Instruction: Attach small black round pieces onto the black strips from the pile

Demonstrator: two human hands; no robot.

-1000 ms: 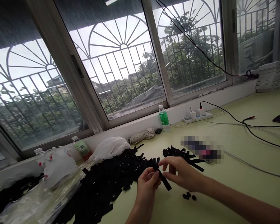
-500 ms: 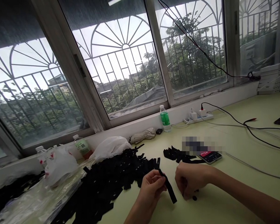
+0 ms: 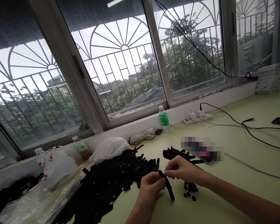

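Note:
Between the thumb and fingers of my left hand (image 3: 151, 186) is a short black fabric strip (image 3: 170, 190), its lower end hanging down toward the table. My right hand (image 3: 183, 169) is closed in a pinch right at the strip's upper end. Whatever those fingertips hold is too small to make out. Below my right wrist lie several small round black pieces (image 3: 193, 198), loose on the table. A big heap of black strips (image 3: 114, 174) spreads to the left of my left hand. Behind my right hand is a smaller pile of black strips (image 3: 174, 153).
A phone (image 3: 210, 159) lies beyond my right forearm, partly blurred out. Along the window ledge stand a green-labelled bottle (image 3: 164, 119), a power strip (image 3: 200, 118) and a folded umbrella (image 3: 142, 136). White plastic bags (image 3: 110, 147) sit behind the heap. Cables (image 3: 238, 123) cross the right side.
My right hand has risen from the small round pieces and moved left to the strip's upper end, uncovering those pieces. My left hand keeps its hold on the strip, nearly still.

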